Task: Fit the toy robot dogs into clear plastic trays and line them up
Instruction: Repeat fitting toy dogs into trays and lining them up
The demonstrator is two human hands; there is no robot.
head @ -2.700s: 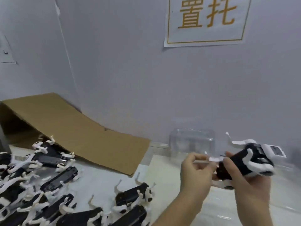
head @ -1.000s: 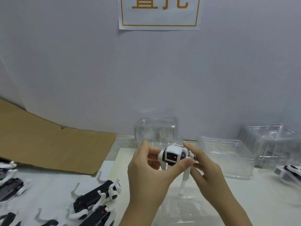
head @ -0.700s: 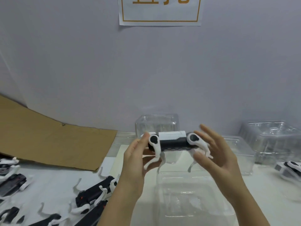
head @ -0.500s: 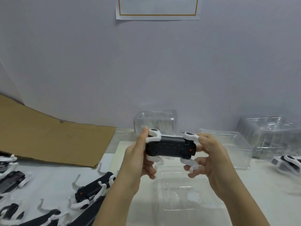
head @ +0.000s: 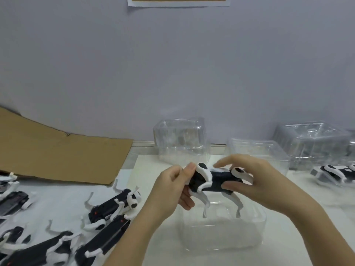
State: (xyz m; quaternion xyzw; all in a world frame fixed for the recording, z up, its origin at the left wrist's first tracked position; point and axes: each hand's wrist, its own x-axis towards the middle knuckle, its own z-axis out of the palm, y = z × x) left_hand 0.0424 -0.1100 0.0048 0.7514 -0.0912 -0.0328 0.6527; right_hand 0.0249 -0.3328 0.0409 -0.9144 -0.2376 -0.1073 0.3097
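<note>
The toy robot dog (head: 215, 181) is held at both ends — one end pinched by thumb and curled fingers of the left hand (head: 171, 189); the body clasped by thumb and arched fingers of the right hand (head: 261, 181) — legs hung just below the fingers, over the clear tray (head: 221, 239).

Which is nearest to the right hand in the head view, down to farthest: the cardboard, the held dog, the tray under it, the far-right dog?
1. The held dog, gripped by the right hand.
2. The tray, just below it.
3. The far-right dog, at the right edge.
4. The cardboard, far left.
</note>
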